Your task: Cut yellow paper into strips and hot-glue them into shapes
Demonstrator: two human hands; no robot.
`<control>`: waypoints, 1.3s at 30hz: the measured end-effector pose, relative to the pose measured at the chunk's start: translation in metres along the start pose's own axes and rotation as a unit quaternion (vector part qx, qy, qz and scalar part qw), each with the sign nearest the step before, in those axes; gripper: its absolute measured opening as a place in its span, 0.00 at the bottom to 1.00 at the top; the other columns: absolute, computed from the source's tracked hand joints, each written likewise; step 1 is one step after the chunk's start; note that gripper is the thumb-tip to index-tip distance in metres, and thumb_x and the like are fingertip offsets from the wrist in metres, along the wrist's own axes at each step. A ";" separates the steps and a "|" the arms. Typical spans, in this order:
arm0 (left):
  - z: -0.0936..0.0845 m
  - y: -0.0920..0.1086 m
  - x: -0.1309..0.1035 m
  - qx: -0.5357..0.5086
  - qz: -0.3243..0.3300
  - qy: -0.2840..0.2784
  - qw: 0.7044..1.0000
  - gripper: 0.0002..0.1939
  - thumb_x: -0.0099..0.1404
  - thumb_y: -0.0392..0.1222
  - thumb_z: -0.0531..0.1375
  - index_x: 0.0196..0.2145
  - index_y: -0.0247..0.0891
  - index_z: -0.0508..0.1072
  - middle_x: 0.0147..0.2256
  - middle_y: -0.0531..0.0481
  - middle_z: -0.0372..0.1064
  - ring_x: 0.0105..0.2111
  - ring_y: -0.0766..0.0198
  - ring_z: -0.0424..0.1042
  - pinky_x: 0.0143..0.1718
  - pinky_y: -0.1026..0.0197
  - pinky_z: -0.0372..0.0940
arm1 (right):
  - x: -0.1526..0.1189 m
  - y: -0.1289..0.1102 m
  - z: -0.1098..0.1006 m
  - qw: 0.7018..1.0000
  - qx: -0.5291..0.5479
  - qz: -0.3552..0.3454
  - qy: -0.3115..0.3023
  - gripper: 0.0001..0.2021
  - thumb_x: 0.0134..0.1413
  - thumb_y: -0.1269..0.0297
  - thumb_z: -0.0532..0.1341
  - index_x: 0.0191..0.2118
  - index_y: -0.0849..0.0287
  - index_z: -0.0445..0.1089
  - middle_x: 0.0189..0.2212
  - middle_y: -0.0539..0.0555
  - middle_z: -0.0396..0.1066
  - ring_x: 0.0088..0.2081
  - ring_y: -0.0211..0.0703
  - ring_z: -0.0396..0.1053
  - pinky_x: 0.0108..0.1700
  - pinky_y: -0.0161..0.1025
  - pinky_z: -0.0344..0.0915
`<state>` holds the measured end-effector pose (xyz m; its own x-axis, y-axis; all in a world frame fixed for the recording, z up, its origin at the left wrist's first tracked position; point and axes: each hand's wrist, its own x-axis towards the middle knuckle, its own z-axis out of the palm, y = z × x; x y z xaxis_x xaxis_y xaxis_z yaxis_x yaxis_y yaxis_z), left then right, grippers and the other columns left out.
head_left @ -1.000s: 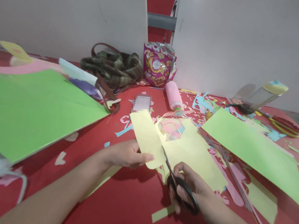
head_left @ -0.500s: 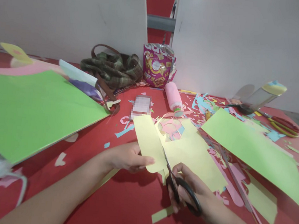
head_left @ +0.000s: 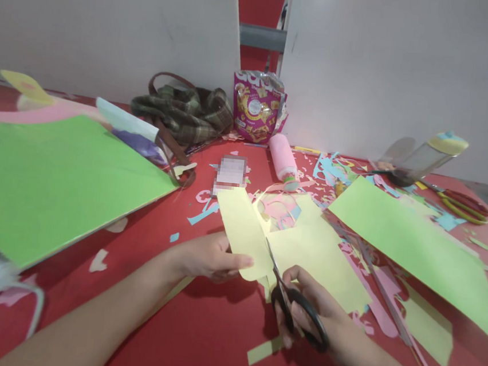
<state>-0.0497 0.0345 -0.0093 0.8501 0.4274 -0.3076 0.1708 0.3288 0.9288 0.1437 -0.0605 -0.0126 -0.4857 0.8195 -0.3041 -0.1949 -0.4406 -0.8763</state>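
Note:
My left hand (head_left: 215, 256) pinches a pale yellow paper strip (head_left: 243, 229) near its rounded lower end, thumb on top and fingers beneath. My right hand (head_left: 310, 304) has its fingers through the black handles of a pair of scissors (head_left: 287, 299). The blades point up and to the left, along the strip's right edge. Right behind them lies a larger yellow sheet (head_left: 318, 259) with a cut-out area near its upper left. A small yellow scrap (head_left: 265, 351) lies below the scissors.
Green sheets lie at left (head_left: 67, 183) and right (head_left: 418, 251). Paper scraps (head_left: 331, 168) litter the red table. Behind are a pink bottle (head_left: 283, 155), a purple snack bag (head_left: 257, 106), a plaid bag (head_left: 186, 111), a tilted clear container (head_left: 429, 160) and red-and-yellow-handled scissors (head_left: 461, 205).

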 end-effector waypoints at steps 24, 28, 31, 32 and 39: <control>-0.002 0.001 -0.002 0.005 -0.005 -0.013 1.000 0.14 0.54 0.49 0.53 0.24 0.32 0.60 0.10 0.63 0.46 0.10 0.78 0.44 0.10 0.70 0.39 | 0.000 0.000 0.001 1.000 0.004 0.007 0.006 0.13 0.46 0.56 0.57 0.32 0.56 0.52 0.19 0.44 0.56 0.21 0.32 0.61 0.25 0.33 0.54; -0.003 0.000 -0.002 0.000 -0.010 -0.011 1.000 0.14 0.54 0.48 0.54 0.25 0.32 0.61 0.11 0.62 0.46 0.10 0.78 0.44 0.10 0.70 0.39 | -0.001 -0.002 0.002 1.000 -0.007 0.003 0.000 0.12 0.48 0.57 0.56 0.32 0.57 0.52 0.18 0.44 0.56 0.22 0.33 0.60 0.26 0.34 0.54; -0.002 -0.001 -0.002 -0.008 -0.014 -0.006 1.000 0.14 0.53 0.48 0.54 0.25 0.32 0.61 0.11 0.62 0.46 0.10 0.77 0.44 0.10 0.70 0.39 | -0.002 -0.004 0.002 1.000 -0.014 0.000 -0.008 0.12 0.49 0.57 0.55 0.32 0.57 0.52 0.18 0.45 0.57 0.22 0.34 0.60 0.28 0.34 0.54; -0.001 -0.001 -0.002 -0.010 -0.015 -0.008 1.000 0.14 0.53 0.48 0.54 0.25 0.32 0.61 0.11 0.62 0.46 0.10 0.77 0.44 0.10 0.70 0.39 | -0.002 -0.005 0.002 1.000 -0.016 0.000 -0.010 0.11 0.49 0.57 0.55 0.32 0.57 0.52 0.19 0.45 0.57 0.23 0.34 0.60 0.28 0.34 0.54; -0.001 0.000 -0.002 -0.034 -0.003 -0.028 0.999 0.14 0.53 0.48 0.55 0.23 0.32 0.60 0.10 0.62 0.47 0.10 0.78 0.44 0.09 0.70 0.39 | -0.002 -0.005 0.001 0.999 -0.032 -0.009 -0.009 0.12 0.49 0.56 0.54 0.33 0.57 0.52 0.21 0.47 0.58 0.25 0.34 0.59 0.29 0.34 0.53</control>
<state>-0.0515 0.0341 -0.0089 0.8763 0.3772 -0.2998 0.1438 0.3890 0.9099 0.1452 -0.0605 -0.0070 -0.4985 0.8199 -0.2817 -0.1485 -0.4009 -0.9040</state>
